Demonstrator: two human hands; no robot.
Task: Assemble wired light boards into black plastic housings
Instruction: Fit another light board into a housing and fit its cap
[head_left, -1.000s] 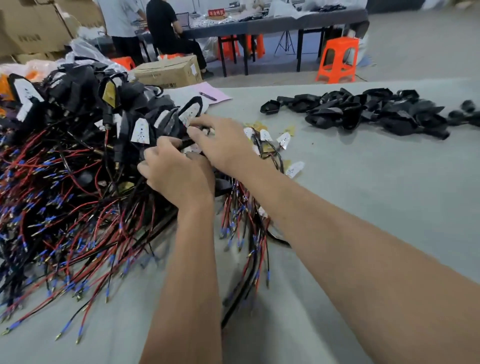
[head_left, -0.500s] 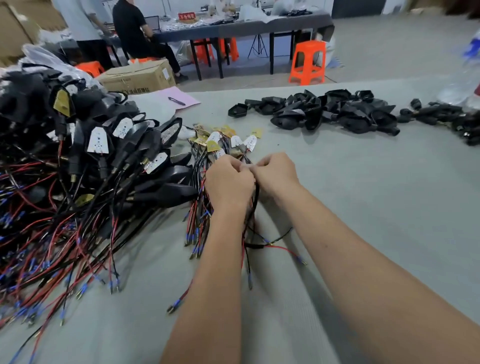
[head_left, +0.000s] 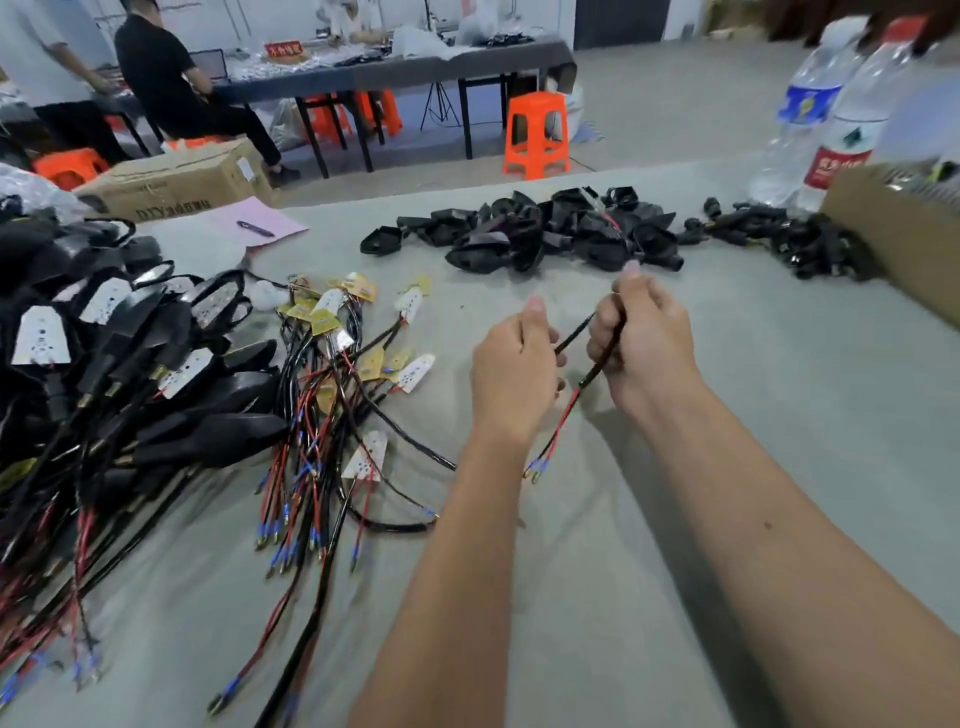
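Both hands hold one black sheathed wire (head_left: 597, 364) above the grey table (head_left: 727, 441). My left hand (head_left: 511, 371) grips one end and my right hand (head_left: 641, 343) grips the other part; its red and black leads with blue tips hang down between my forearms. Whether a light board is on this wire is hidden by my fingers. Loose wired light boards (head_left: 358, 364) lie to the left of my hands. Empty black plastic housings (head_left: 540, 234) are heaped beyond my hands. Assembled housings with white boards (head_left: 104, 338) are piled at the far left.
A cardboard box (head_left: 904, 239) and two water bottles (head_left: 831, 109) stand at the back right. A pink sheet with a pen (head_left: 257, 226) lies at the table's far edge. Beyond it are a carton (head_left: 176, 182), orange stools (head_left: 537, 135) and people at another table.
My hands have drawn a single wire away from the loose bundle and moved right with it. The view has swung right, bringing the bottles and box into sight.
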